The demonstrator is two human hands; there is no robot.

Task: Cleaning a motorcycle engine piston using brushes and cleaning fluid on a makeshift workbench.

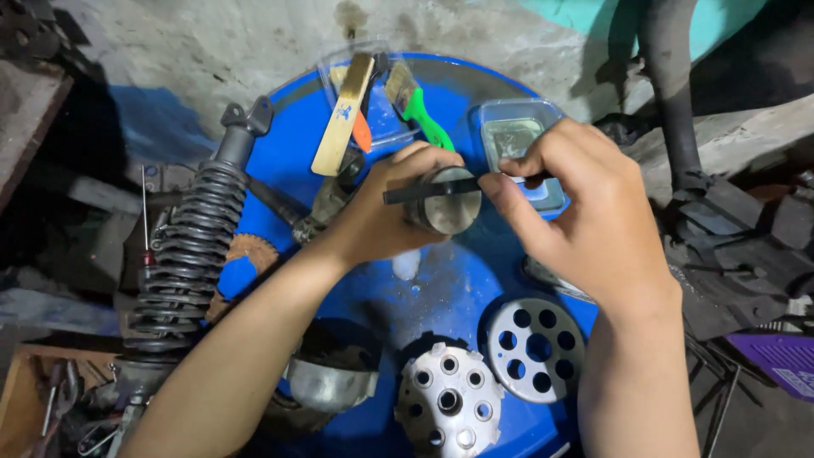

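My left hand (377,212) grips a short metal cylinder, a piston (447,206), above a blue drum top (462,284). My right hand (577,199) pinches one end of a thin dark piston ring (428,190) that lies across the piston's upper side. Both hands meet over the middle of the drum. The far side of the piston is hidden by my fingers.
On the drum lie a round perforated clutch plate (537,348), a clutch hub with holes (449,405), a metal bowl (332,380), brushes with wooden, orange and green handles (421,110), and a clear plastic box (517,140). A black coil shock absorber (188,246) stands at the left. Scrap metal lies at the right.
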